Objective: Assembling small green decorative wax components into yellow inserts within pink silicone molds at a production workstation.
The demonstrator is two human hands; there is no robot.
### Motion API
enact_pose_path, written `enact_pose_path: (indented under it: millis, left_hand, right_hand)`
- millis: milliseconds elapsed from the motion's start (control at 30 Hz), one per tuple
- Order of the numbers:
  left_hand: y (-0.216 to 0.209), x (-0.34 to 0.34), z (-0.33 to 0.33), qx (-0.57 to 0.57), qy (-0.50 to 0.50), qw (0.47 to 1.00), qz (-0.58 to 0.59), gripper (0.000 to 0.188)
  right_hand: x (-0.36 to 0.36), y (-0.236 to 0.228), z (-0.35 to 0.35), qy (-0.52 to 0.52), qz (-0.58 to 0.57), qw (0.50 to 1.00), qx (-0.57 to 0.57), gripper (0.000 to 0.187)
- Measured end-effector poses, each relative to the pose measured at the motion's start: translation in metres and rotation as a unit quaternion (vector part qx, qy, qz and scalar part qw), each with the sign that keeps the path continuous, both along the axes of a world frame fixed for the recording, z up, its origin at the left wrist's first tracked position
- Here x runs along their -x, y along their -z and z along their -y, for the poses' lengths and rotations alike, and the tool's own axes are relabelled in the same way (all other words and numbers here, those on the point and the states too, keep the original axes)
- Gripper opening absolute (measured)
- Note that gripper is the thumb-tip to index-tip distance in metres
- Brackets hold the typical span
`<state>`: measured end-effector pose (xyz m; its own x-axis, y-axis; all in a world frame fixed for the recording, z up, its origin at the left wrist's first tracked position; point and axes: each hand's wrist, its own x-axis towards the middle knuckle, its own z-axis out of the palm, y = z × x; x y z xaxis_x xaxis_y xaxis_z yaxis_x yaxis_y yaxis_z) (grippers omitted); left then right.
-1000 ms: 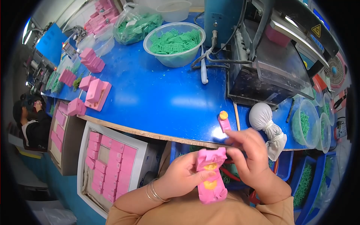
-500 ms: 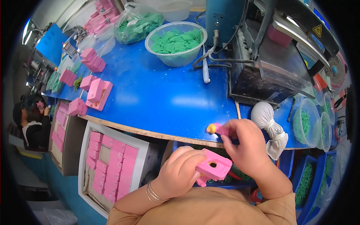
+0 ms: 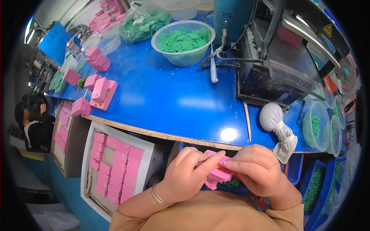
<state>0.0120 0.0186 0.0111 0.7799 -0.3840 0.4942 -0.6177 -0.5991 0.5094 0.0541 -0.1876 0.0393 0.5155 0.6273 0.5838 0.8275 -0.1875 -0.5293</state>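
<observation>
1. Pink, with a touch of yellow showing, the notched block (image 3: 220, 175) is held between both hands at the lower middle of the frame, just off the table's front edge.
2. The left hand (image 3: 185, 169) has its fingers bent around the block's left side, gripping it; thin bangles (image 3: 157, 197) circle that wrist.
3. The right hand (image 3: 259, 166) pinches the block's right end, thumb on top; whether it also holds a smaller piece is hidden.
4. On the blue table (image 3: 154, 100), a wooden stick (image 3: 247, 122) and a tied white cloth bag (image 3: 270, 117) lie right of centre.
5. A clear bowl (image 3: 181, 59) of green pieces (image 3: 183, 39) stands at upper centre.
6. At lower left, a white-rimmed box (image 3: 88, 161) contains rows of pink blocks (image 3: 117, 165).
</observation>
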Motion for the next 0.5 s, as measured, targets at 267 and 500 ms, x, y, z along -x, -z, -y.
enact_pose_path:
  millis: [267, 500]
  left_hand:
    - [0.003, 0.005, 0.007, 0.026, 0.029, 0.998, -0.050, 0.049]
    - [0.001, 0.005, 0.008, 0.080, 0.139, 0.975, -0.154, 0.036]
  right_hand:
    - [0.022, 0.022, -0.017, 0.117, 0.084, 0.988, 0.050, 0.051]
    - [0.018, 0.019, -0.018, 0.108, -0.001, 0.993, 0.045, 0.034]
